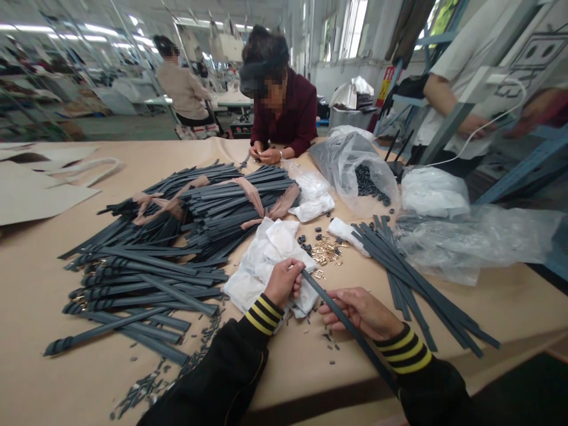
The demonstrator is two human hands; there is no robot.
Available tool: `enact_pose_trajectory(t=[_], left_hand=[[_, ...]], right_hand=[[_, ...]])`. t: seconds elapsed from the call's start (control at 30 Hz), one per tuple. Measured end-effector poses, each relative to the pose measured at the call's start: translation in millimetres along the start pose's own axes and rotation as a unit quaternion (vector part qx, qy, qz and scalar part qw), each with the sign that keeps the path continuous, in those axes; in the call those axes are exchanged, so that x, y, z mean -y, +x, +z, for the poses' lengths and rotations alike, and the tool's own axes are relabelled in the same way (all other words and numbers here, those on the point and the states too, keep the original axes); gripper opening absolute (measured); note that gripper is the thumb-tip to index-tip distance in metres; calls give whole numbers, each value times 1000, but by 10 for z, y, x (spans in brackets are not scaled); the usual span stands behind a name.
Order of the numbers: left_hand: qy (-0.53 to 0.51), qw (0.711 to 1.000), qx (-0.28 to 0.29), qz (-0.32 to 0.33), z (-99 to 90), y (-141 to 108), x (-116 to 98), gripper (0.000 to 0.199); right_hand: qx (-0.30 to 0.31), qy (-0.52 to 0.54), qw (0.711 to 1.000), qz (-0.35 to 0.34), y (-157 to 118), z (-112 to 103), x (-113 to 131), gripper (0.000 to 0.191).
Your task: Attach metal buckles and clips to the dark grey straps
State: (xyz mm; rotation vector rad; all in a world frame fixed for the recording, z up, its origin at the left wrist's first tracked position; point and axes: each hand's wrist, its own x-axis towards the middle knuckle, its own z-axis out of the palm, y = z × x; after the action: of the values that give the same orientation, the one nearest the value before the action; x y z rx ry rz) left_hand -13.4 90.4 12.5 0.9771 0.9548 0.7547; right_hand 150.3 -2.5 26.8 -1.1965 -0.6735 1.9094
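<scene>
Just behind the bare left hand and bare right hand sit snug cuffs ringed with black and bright yellow stripes, and behind those, loose black sleeves with soft creases.

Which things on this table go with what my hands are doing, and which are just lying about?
Probably part of it:
- strap, its end in your left hand
- loose straps at right
- gold buckles
- dark loops

Apparently just lying about:
- scraps
- pale panels at left
- clear plastic at right
</scene>
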Motion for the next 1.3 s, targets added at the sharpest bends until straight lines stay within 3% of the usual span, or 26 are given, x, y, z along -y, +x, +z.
enact_pose_trajectory(t=[0.2, 0.37, 0.47, 0.57, 0.67, 0.8, 0.87, 1.03, 1.17, 1.23, 1.3], left_hand=[[78, 997, -4, 26, 33, 2, -6, 28], [225, 963, 86, 123, 177, -162, 35, 18], [369, 902, 83, 211, 255, -272, 115, 14], [490, 829, 121, 242, 284, -286, 150, 15], [549, 776, 154, 269, 268, -132, 38, 18], [664, 702, 32, 254, 211, 297, -245, 22], [706, 671, 22, 227, 183, 512, -348, 21], [707, 662, 69, 238, 135, 778, -399, 18], [695, 666, 52, 264, 51, 888, -334, 19], [679, 676, 45, 281, 31, 918, -317, 16], [643, 706, 21, 295, 55, 865, -321, 15]], right_hand=[[5, -6, 1000, -11, 20, 7, -21, 29], [26, -33, 997, -63, 88, -71, -108, 28], [24, -79, 993, -89, 112, -129, -157, 27], [22, -126, 988, -83, 109, -157, -173, 27], [-2, -143, 986, -84, 111, -172, -163, 26], [-35, -110, 988, -104, 148, -208, -163, 25], [-33, -93, 989, -110, 166, -225, -175, 26], [-46, -65, 989, -122, 229, -221, -216, 28], [-66, -106, 988, -89, 375, -228, -219, 22], [-100, -153, 978, -101, 423, -232, -182, 14], [-154, -197, 959, -133, 411, -206, -111, 8]])
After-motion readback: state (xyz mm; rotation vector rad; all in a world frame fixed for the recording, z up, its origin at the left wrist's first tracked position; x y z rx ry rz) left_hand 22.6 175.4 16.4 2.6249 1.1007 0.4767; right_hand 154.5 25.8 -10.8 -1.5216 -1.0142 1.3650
